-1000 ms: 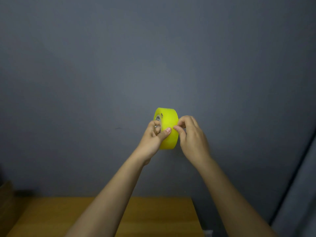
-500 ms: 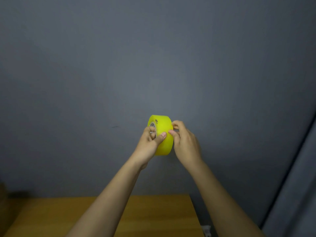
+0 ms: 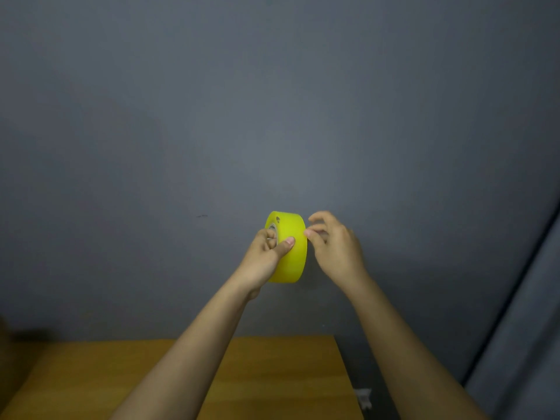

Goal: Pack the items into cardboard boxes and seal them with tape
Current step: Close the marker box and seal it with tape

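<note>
Right now the person is holding a yellow tape roll (image 3: 290,253) up in the air in front of a grey wall (image 3: 272,101), out at arm's length. The left hand (image 3: 266,256) grips the roll: its fingers are hooked through the hole in the middle and its thumb lies flat on the yellow band. The roll stands on its edge, with the hole facing toward nine o'clock.

The right hand (image 3: 335,247) is at three o'clock from the roll. Its fingers are curled, and one fingertip touches the edge of the band. It looks like it is picking at the tape, not holding it. I cannot see a loose end of tape from here, so I cannot tell if it has caught one.

I think this is the start of the sealing step: finding the end of the tape so it can be pulled out. No cardboard box shows here at all. A wooden table (image 3: 91,374) sits low down at six o'clock, well below the hands.

Next, I would guess a fingernail has to lift the tape end, then pinch it and pull, while the left hand holds the roll tight. If the end is stuck flat, it may take a few scrapes.
</note>
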Tool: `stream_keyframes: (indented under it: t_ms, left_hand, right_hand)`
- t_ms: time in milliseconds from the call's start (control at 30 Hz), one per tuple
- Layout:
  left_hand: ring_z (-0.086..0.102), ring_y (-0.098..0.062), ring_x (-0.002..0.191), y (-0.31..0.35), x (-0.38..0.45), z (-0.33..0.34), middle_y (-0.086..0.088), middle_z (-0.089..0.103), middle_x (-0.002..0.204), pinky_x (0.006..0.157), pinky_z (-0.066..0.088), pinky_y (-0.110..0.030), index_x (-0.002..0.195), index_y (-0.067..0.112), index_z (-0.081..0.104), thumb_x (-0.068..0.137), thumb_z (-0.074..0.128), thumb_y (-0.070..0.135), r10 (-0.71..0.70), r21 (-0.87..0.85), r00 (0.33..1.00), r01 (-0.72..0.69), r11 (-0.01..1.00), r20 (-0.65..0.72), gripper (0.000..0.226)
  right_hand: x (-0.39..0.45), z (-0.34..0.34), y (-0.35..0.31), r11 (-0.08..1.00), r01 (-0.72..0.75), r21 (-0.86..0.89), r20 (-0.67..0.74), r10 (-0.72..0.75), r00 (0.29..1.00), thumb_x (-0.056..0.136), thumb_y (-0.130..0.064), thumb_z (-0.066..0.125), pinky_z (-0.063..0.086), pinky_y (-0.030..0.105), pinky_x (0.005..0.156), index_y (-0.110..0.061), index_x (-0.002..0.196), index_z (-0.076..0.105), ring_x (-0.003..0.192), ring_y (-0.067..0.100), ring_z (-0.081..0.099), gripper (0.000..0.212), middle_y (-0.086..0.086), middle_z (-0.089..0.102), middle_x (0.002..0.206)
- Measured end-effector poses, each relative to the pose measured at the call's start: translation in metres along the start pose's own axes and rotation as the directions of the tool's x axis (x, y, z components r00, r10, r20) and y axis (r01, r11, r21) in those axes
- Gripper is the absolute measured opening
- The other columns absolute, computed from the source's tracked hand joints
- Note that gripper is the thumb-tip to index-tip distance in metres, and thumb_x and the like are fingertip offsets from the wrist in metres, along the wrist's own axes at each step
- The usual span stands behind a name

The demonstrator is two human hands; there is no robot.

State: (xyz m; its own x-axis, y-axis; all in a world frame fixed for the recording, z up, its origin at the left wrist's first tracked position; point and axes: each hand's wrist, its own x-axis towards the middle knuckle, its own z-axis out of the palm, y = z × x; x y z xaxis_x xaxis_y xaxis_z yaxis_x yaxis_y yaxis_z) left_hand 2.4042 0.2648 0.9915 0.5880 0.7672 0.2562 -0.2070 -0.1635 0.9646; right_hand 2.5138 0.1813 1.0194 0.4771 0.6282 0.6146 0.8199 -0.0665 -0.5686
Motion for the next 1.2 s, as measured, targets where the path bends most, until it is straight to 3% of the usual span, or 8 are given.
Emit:
stream_keyframes:
  t_ms: [133, 367, 533, 667, 800, 933, 1133, 1200]
  left_hand:
    - [0.055, -0.021, 0.091, -0.007, 0.002, 0.001, -0.014, 0.057, 0.099, 0.082, 0.044, -0.037, 0.088, 0.017, 0.043, 0.094, 0.06, 0.017, -0.027, 0.029, 1.0, 0.027, 0.999, 0.01, 0.018]
    - [0.049, -0.021, 0.084, -0.032, 0.0, 0.006, -0.013, 0.049, 0.091, 0.074, 0.038, -0.034, 0.087, 0.014, 0.041, 0.093, 0.06, 0.016, -0.1, 0.075, 0.995, 0.099, 0.992, 0.01, 0.021]
    - [0.05, -0.018, 0.077, -0.047, -0.003, 0.003, -0.002, 0.05, 0.078, 0.069, 0.038, -0.029, 0.082, 0.017, 0.042, 0.093, 0.061, 0.018, -0.162, 0.113, 0.986, 0.158, 0.981, 0.027, 0.022]
    - [0.049, -0.02, 0.081, -0.057, -0.007, 0.001, -0.011, 0.049, 0.085, 0.074, 0.038, -0.034, 0.085, 0.014, 0.043, 0.093, 0.061, 0.02, -0.182, 0.147, 0.983, 0.175, 0.974, 0.036, 0.021]
    - [0.049, -0.02, 0.088, -0.067, -0.013, -0.003, -0.012, 0.049, 0.092, 0.081, 0.041, -0.037, 0.1, 0.007, 0.047, 0.093, 0.061, 0.02, -0.214, 0.187, 0.974, 0.197, 0.962, 0.075, 0.02]
    - [0.057, -0.019, 0.1, -0.077, -0.025, -0.004, -0.011, 0.058, 0.107, 0.095, 0.047, -0.041, 0.119, -0.001, 0.048, 0.091, 0.063, 0.015, -0.264, 0.183, 0.952, 0.235, 0.955, 0.153, 0.035]
    - [0.065, -0.004, 0.071, -0.111, -0.05, -0.007, -0.003, 0.065, 0.087, 0.064, 0.052, -0.021, 0.094, 0.014, 0.054, 0.085, 0.069, 0.004, -0.341, 0.217, 0.918, 0.297, 0.93, 0.202, 0.02]
    - [0.061, -0.012, 0.074, -0.13, -0.059, -0.009, -0.008, 0.063, 0.088, 0.069, 0.051, -0.03, 0.095, 0.012, 0.051, 0.084, 0.07, 0.007, -0.374, 0.272, 0.913, 0.323, 0.906, 0.163, 0.023]
  right_hand:
    - [-0.002, 0.005, 0.005, 0.987, -0.001, -0.159, -0.013, -0.001, 1.0, 0.091, -0.018, 0.06, 0.049, 0.04, 0.079, -0.013, 0.099, 0.071, 0.099, 0.032, 0.063, 0.014, 0.009, 0.072, 0.102]
    - [-0.02, 0.026, 0.017, 0.924, 0.062, -0.376, 0.106, -0.023, 0.994, 0.095, -0.01, 0.044, 0.033, 0.037, 0.08, -0.002, 0.103, 0.055, 0.106, 0.034, 0.05, 0.016, 0.016, 0.056, 0.11]
    - [-0.029, 0.033, 0.034, 0.966, 0.098, -0.24, 0.125, -0.069, 0.99, 0.087, 0.004, 0.049, 0.03, 0.039, 0.076, 0.002, 0.089, 0.054, 0.095, 0.037, 0.048, 0.006, 0.021, 0.051, 0.099]
    - [-0.041, 0.042, 0.047, 0.995, 0.065, -0.079, 0.098, -0.057, 0.994, 0.089, 0.001, 0.053, 0.036, 0.039, 0.078, 0.004, 0.084, 0.056, 0.087, 0.037, 0.052, 0.006, 0.018, 0.052, 0.09]
    - [-0.042, 0.046, 0.062, 1.0, 0.014, 0.012, 0.214, -0.016, 0.977, 0.09, -0.006, 0.062, 0.041, 0.035, 0.083, 0.002, 0.086, 0.059, 0.089, 0.028, 0.053, 0.01, 0.006, 0.048, 0.09]
    - [-0.049, 0.051, 0.068, 1.0, 0.012, -0.009, 0.207, -0.009, 0.978, 0.089, -0.001, 0.059, 0.035, 0.031, 0.073, 0.002, 0.083, 0.058, 0.084, 0.028, 0.051, 0.008, 0.006, 0.048, 0.085]
    - [-0.077, 0.072, 0.083, 0.991, 0.087, -0.1, 0.32, -0.051, 0.946, 0.091, 0.001, 0.055, 0.028, 0.036, 0.071, 0.0, 0.083, 0.053, 0.084, 0.038, 0.052, 0.008, 0.023, 0.055, 0.085]
    - [-0.093, 0.082, 0.092, 0.997, 0.017, -0.078, 0.356, 0.012, 0.935, 0.091, -0.001, 0.055, 0.033, 0.039, 0.073, -0.008, 0.09, 0.048, 0.086, 0.038, 0.054, 0.01, 0.019, 0.056, 0.085]
